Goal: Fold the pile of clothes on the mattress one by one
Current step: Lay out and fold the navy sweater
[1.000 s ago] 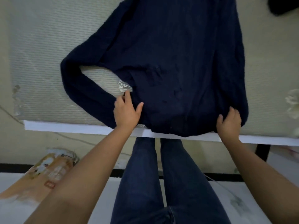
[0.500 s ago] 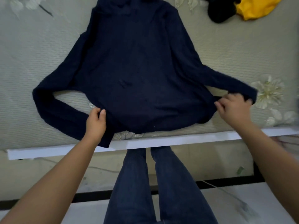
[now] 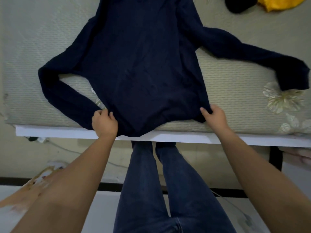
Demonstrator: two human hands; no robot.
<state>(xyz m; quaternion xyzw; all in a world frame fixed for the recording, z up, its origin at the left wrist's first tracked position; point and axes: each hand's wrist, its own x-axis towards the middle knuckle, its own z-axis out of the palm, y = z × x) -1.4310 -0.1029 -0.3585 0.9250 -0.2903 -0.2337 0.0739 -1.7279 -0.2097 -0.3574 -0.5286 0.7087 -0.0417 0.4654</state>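
A dark navy long-sleeved sweater [image 3: 143, 64] lies spread flat on the pale mattress [image 3: 235, 91], hem toward me and hanging slightly over the near edge. Its left sleeve bends back toward the hem; its right sleeve stretches out to the right edge. My left hand [image 3: 104, 122] grips the hem's left corner with curled fingers. My right hand [image 3: 214, 116] pinches the hem's right corner.
A black garment [image 3: 240, 5] and a yellow garment [image 3: 279, 3] lie at the mattress's far right corner. A white bed frame [image 3: 185, 137] runs along the near edge. My legs in blue jeans [image 3: 159, 182] stand against it. A printed bag [image 3: 35, 180] lies on the floor at left.
My right hand has let go of the right sleeve cuff, now laid out to the right, and moved left onto the hem's right corner. My left hand stayed at the left corner.
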